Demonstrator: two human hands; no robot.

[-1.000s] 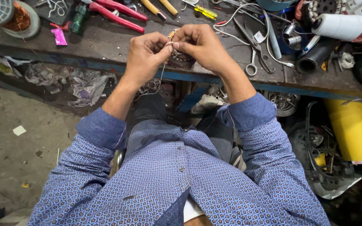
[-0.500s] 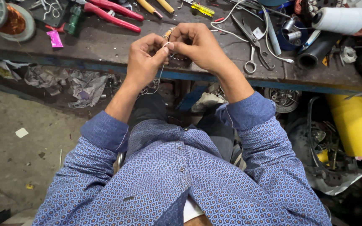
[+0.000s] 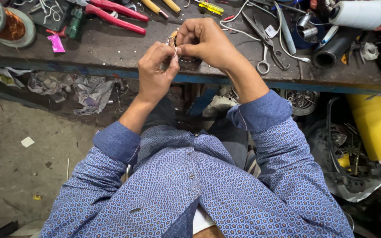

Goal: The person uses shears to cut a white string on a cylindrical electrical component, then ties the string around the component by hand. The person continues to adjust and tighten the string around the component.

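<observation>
Thin pale wire pinched between two hands above a cluttered surface.

The wire [image 3: 173,44] forms a small loop at the fingertips of the left hand [image 3: 155,70] and right hand [image 3: 206,39], mostly hidden, held over the surface's [image 3: 111,48] front edge.

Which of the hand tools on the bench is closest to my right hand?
The scissors, lying just beside the right hand; the red-handled pliers and yellow screwdriver lie farther off.
</observation>
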